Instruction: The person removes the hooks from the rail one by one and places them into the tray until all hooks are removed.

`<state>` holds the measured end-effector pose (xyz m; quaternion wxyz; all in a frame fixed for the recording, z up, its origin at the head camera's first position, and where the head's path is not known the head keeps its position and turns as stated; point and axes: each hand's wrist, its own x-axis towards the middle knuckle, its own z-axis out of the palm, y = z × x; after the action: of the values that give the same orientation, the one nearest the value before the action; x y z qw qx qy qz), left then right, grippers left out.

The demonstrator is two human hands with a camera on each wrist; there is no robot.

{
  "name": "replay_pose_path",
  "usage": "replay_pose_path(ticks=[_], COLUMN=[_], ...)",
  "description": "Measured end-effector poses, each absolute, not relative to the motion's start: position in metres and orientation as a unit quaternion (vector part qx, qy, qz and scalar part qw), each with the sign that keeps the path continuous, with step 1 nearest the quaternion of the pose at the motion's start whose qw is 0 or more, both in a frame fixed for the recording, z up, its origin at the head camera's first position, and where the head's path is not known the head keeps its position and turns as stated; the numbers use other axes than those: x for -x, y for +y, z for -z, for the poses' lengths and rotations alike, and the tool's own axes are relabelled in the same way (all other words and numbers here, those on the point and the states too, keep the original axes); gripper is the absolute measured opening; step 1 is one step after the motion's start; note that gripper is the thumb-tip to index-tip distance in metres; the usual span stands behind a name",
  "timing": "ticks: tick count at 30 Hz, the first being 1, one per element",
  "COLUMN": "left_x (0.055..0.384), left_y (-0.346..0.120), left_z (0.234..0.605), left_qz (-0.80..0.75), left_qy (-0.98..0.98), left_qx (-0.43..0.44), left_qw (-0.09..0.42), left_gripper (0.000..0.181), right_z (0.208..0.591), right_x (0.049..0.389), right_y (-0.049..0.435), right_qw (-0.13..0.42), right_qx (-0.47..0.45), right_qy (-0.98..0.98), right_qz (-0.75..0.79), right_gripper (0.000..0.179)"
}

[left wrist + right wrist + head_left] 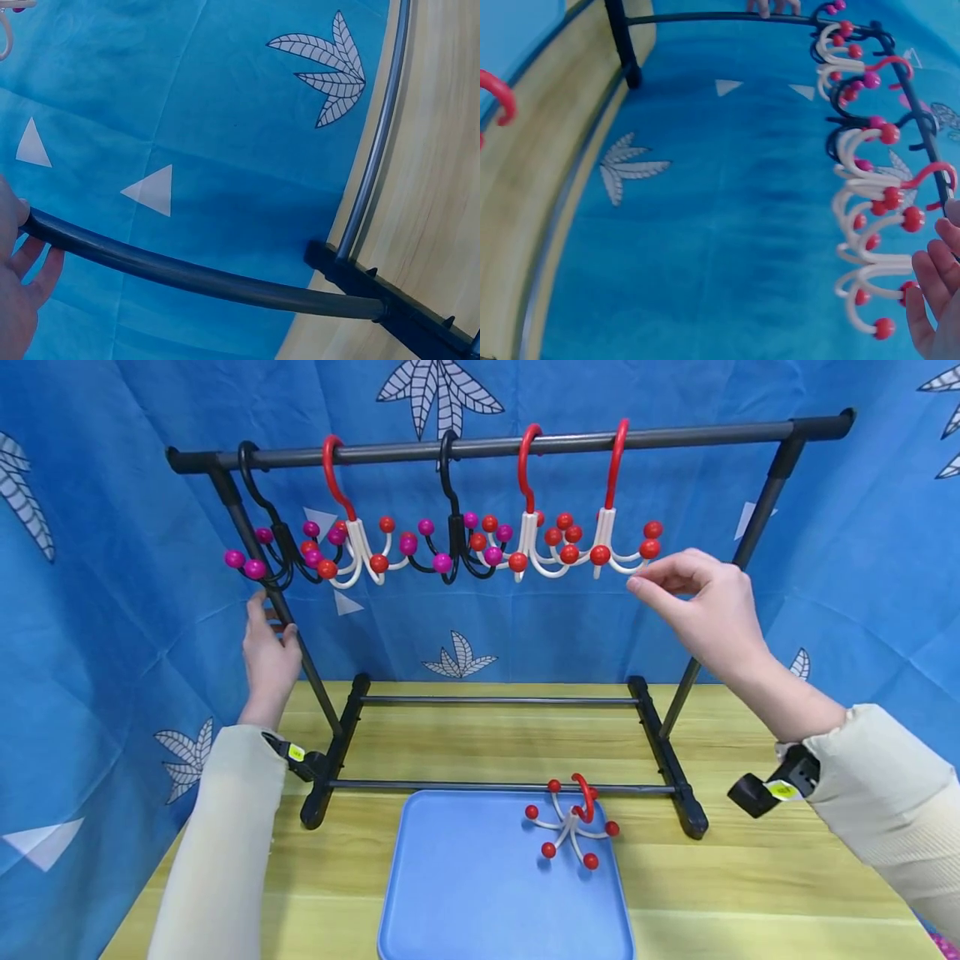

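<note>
A black metal rack carries several octopus-style multi-arm hangers along its top bar (570, 442). My left hand (270, 664) holds the rack's left upright (187, 274), with thumb and fingers on either side of the tube. My right hand (708, 597) is raised beside the rightmost white hanger (604, 531), which has a red hook and red ball tips. Its fingers are loosely bent close by that hanger's lower balls, and nothing shows in them. Left of it hang another white hanger (527, 539), a black hanger (455, 539) with magenta balls, a third white hanger (360, 547) and another black one (283, 539).
On the wooden table (795, 877), a blue tray (487, 893) lies at the rack's front. One red-hooked white hanger (572, 822) rests at its back right. The rack's black feet (667, 760) stand on both sides, and a blue patterned cloth (540, 635) hangs behind.
</note>
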<state>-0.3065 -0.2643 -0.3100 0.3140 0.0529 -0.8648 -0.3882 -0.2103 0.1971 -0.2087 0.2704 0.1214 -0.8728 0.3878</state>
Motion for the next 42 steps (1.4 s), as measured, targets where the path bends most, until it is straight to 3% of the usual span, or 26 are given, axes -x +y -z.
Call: replay_pose_path(ticks=[11, 22, 34, 42], left_x=[0.306, 0.306, 0.306, 0.307], left_y=[-0.267, -0.267, -0.267, -0.266], left_z=[0.311, 0.309, 0.31, 0.308], left_qz=[0.418, 0.42, 0.41, 0.409], left_qy=[-0.847, -0.849, -0.855, -0.856], left_qx=[-0.049, -0.049, -0.056, -0.058], left_qw=[0.324, 0.316, 0.313, 0.312], left_gripper=[0.053, 0.054, 0.054, 0.055], right_z=[0.161, 0.145, 0.146, 0.137], right_x=[0.243, 0.268, 0.279, 0.273], right_y=[0.18, 0.164, 0.164, 0.173], right_qw=[0.326, 0.304, 0.277, 0.293], right_qx=[-0.08, -0.025, -0.043, -0.046], right_qy=[-0.865, -0.885, -0.891, -0.868], right_qz=[-0.372, -0.352, -0.357, -0.397], right_gripper=[0.042, 0.054, 0.041, 0.038])
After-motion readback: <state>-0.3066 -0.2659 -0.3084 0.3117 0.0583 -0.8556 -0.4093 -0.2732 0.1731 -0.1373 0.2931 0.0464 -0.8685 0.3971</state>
